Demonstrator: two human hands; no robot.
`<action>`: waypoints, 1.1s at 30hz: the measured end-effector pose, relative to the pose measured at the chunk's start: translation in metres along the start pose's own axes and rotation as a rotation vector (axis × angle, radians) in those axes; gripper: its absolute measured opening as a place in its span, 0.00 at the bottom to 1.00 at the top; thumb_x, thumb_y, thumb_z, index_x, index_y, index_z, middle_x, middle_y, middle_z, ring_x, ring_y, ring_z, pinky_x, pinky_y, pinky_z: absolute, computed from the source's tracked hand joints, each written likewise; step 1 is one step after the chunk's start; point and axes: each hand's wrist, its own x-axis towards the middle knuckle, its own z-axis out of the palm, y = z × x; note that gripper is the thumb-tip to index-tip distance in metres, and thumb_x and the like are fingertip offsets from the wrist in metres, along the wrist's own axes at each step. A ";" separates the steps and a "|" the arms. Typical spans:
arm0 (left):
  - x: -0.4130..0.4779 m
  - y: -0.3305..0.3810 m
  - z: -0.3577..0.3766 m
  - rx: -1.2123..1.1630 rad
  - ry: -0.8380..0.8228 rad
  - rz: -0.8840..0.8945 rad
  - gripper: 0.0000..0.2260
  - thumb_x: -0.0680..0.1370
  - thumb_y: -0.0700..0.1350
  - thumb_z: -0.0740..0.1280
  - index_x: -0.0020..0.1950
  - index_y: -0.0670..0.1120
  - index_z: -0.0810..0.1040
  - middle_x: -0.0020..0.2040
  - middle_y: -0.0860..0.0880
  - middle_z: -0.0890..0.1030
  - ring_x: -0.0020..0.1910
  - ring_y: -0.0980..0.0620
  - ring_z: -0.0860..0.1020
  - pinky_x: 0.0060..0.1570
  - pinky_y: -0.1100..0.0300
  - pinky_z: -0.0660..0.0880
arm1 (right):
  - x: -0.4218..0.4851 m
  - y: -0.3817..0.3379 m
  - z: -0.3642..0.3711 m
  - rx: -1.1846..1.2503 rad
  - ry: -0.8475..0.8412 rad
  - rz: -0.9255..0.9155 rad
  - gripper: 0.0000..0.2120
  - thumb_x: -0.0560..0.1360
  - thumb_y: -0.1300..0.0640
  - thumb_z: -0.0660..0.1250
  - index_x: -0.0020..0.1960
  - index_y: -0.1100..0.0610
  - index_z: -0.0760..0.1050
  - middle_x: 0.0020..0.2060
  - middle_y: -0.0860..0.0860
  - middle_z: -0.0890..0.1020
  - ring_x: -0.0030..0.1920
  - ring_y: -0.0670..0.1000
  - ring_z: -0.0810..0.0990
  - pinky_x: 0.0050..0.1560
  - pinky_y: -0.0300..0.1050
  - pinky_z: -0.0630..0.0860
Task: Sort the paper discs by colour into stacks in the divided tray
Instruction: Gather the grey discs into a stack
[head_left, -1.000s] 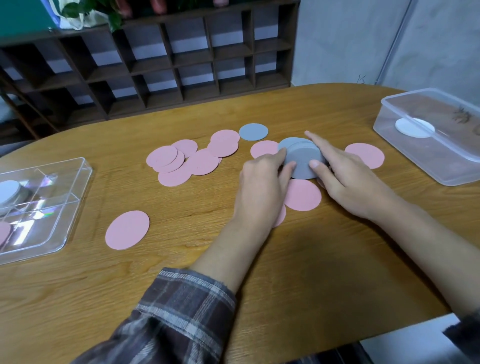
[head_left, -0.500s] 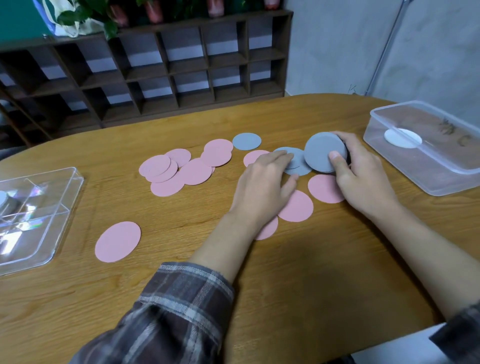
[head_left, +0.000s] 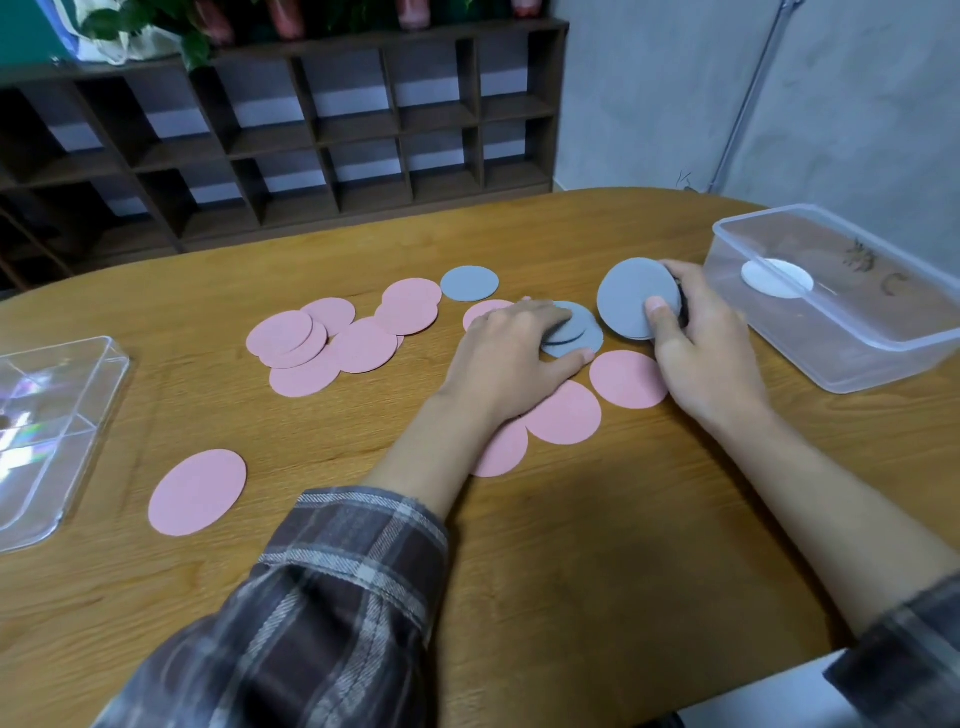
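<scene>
My right hand (head_left: 701, 348) grips a small stack of grey discs (head_left: 631, 296), tilted up off the table, thumb on its face. My left hand (head_left: 511, 358) lies flat with its fingertips on two or three overlapping grey discs (head_left: 579, 332) on the table. One more grey disc (head_left: 469, 283) lies alone behind them. Pink discs are scattered around: a cluster (head_left: 337, 338) to the left, one (head_left: 626, 379) between my hands, one (head_left: 569, 415) partly under my left wrist, and a lone one (head_left: 197, 491) near the divided clear tray (head_left: 67, 431) at the left edge.
A clear plastic box (head_left: 852, 343) with a white disc (head_left: 776, 278) inside stands at the right, close to my right hand. A dark cubby shelf (head_left: 311, 130) stands behind the wooden table (head_left: 597, 545). The table's front edge runs near my right sleeve.
My right hand lifted a stack of grey discs off the table and tilted it upright, moving right. My left hand slid forward onto the remaining grey discs.
</scene>
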 end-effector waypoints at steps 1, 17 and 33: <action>-0.001 -0.001 0.000 0.001 0.029 0.008 0.21 0.79 0.60 0.70 0.66 0.49 0.82 0.62 0.51 0.83 0.63 0.48 0.79 0.61 0.46 0.77 | 0.000 -0.001 0.000 -0.004 -0.006 0.002 0.16 0.84 0.57 0.60 0.72 0.53 0.71 0.60 0.48 0.80 0.57 0.46 0.74 0.55 0.36 0.66; -0.031 -0.002 -0.005 0.065 0.229 0.090 0.17 0.86 0.52 0.55 0.54 0.48 0.82 0.44 0.49 0.83 0.44 0.42 0.79 0.43 0.48 0.74 | -0.006 -0.005 -0.001 0.018 -0.176 -0.085 0.18 0.84 0.57 0.62 0.73 0.47 0.72 0.57 0.49 0.82 0.56 0.52 0.78 0.55 0.44 0.70; -0.026 -0.001 -0.002 -0.330 0.418 0.071 0.06 0.79 0.45 0.74 0.51 0.43 0.81 0.46 0.50 0.83 0.41 0.51 0.81 0.46 0.49 0.79 | -0.010 -0.009 0.002 0.125 -0.275 -0.192 0.20 0.86 0.61 0.58 0.75 0.47 0.73 0.36 0.25 0.78 0.43 0.35 0.77 0.50 0.29 0.68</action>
